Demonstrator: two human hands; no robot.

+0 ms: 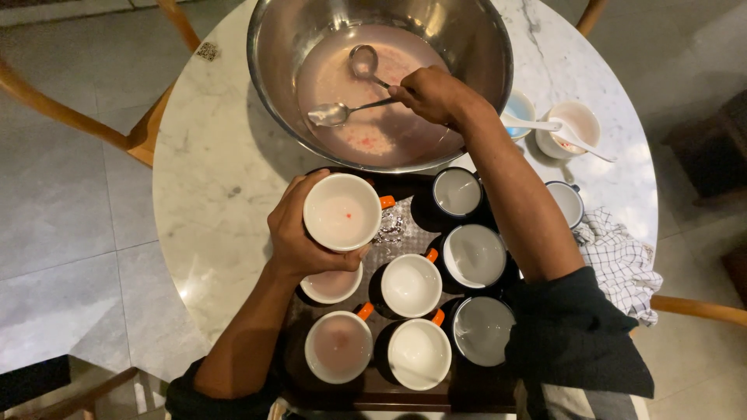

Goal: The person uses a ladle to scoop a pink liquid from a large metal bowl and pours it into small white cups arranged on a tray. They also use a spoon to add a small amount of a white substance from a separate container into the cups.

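My left hand (294, 233) holds a white-lined cup (342, 211) with an orange handle, lifted above the tray near the bowl's rim; a little pale pink liquid lies in it. My right hand (433, 93) reaches into a large steel bowl (272, 39) and grips a metal ladle (333, 113) over the pink liquid (373, 132). The ladle's reflection shows on the bowl's wall.
Several dark cups with white insides (411, 285) stand on a dark tray (405, 400); two hold pink liquid (338, 347). On the round marble table (210, 179) sit two small white bowls with spoons (576, 124) and a checked cloth (622, 260). Wooden chairs (93, 124) surround it.
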